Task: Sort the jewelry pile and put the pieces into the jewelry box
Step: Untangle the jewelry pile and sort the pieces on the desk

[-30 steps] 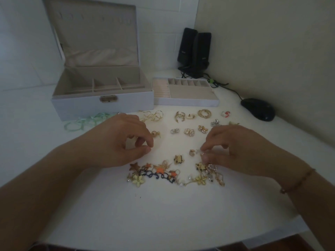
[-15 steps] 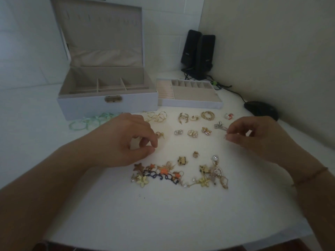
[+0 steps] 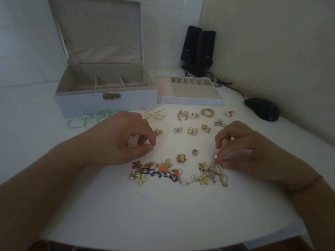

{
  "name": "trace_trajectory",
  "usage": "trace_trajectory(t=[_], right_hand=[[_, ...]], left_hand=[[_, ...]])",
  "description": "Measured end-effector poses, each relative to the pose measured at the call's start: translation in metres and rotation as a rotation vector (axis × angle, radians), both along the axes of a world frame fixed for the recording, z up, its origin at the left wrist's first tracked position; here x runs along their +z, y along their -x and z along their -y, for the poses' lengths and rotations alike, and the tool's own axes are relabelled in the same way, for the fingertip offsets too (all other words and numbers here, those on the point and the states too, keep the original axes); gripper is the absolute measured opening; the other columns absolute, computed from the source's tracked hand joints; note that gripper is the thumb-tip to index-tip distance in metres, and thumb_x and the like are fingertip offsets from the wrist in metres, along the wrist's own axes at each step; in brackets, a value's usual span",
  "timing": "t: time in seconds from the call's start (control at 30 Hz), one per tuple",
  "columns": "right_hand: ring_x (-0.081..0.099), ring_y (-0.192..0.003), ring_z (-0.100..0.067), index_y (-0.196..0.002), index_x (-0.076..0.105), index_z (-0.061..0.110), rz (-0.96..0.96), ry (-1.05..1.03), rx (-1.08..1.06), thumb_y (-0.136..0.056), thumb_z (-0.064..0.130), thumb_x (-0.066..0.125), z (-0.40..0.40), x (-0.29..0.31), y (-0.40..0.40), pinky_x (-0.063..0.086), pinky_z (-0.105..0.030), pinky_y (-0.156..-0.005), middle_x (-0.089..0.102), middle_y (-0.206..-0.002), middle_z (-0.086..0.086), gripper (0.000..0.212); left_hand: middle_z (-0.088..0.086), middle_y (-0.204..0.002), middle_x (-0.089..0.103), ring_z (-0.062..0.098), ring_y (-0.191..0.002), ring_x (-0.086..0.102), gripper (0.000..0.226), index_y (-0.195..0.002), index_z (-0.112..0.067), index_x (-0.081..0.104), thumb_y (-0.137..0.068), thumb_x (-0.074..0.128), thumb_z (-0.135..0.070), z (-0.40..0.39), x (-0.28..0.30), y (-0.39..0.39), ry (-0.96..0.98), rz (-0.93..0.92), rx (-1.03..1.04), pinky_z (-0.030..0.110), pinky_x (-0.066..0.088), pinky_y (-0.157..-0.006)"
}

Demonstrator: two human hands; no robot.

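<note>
Reaching into jewelry pile (image 3: 181,171): right hand (image 3: 241,149) grip pinches sparkly earring (image 3: 214,156) at pile's right end; left hand (image 3: 125,140), fingertips curled together, empty, sits beside pile's left end, nearer jewelry box (image 3: 106,104).

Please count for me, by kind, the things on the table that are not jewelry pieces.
Jewelry box: 1
Tray: 1
Black speakers: 2
Computer mouse: 1
Bunch of pale green ribbon: 1
Total: 6
</note>
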State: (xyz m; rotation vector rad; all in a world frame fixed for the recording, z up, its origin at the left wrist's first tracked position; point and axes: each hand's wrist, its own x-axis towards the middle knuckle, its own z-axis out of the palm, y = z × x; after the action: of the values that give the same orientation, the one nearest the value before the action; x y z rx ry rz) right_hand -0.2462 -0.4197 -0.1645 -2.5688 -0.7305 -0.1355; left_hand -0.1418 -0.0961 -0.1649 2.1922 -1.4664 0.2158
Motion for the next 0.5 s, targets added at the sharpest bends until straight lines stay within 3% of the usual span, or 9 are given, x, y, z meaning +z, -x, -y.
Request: trace_trajectory(t=[0.2, 0.4, 0.5], right_hand=[[0.049, -0.105, -0.022, -0.092, 0.072, 0.04, -0.033, -0.019, 0.044, -0.08, 0.041, 0.069, 0.0005, -0.0002, 0.0022, 0.042, -0.035, -0.088, 0.055, -0.11, 0.011, 0.013], [0.045, -0.107, -0.015, -0.088, 0.074, 0.041, -0.058, 0.002, 0.12, -0.078, 0.039, 0.071, -0.0019, -0.001, 0.0015, 0.032, -0.014, -0.091, 0.052, -0.115, 0.013, 0.01], [0.046, -0.107, -0.019, -0.083, 0.071, 0.045, -0.073, -0.014, 0.099, -0.076, 0.041, 0.073, -0.0019, -0.001, 0.0009, 0.034, -0.021, -0.093, 0.052, -0.113, 0.014, 0.009]], left_hand=[[-0.019, -0.073, 0.058, 0.004, -0.071, 0.056, 0.009, -0.091, -0.03, 0.073, -0.086, 0.066, -0.035, -0.0001, -0.0012, -0.0014, 0.0, 0.005, -0.003, 0.038, 0.049, -0.072], [-0.02, -0.074, 0.058, 0.003, -0.072, 0.056, 0.013, -0.091, -0.03, 0.073, -0.087, 0.063, -0.038, -0.0008, -0.0009, -0.0012, 0.001, 0.003, -0.003, 0.036, 0.048, -0.073], [-0.019, -0.074, 0.058, 0.002, -0.072, 0.056, 0.012, -0.091, -0.03, 0.073, -0.087, 0.064, -0.037, -0.0011, -0.0009, -0.0009, 0.001, -0.001, 0.0, 0.035, 0.048, -0.074]])
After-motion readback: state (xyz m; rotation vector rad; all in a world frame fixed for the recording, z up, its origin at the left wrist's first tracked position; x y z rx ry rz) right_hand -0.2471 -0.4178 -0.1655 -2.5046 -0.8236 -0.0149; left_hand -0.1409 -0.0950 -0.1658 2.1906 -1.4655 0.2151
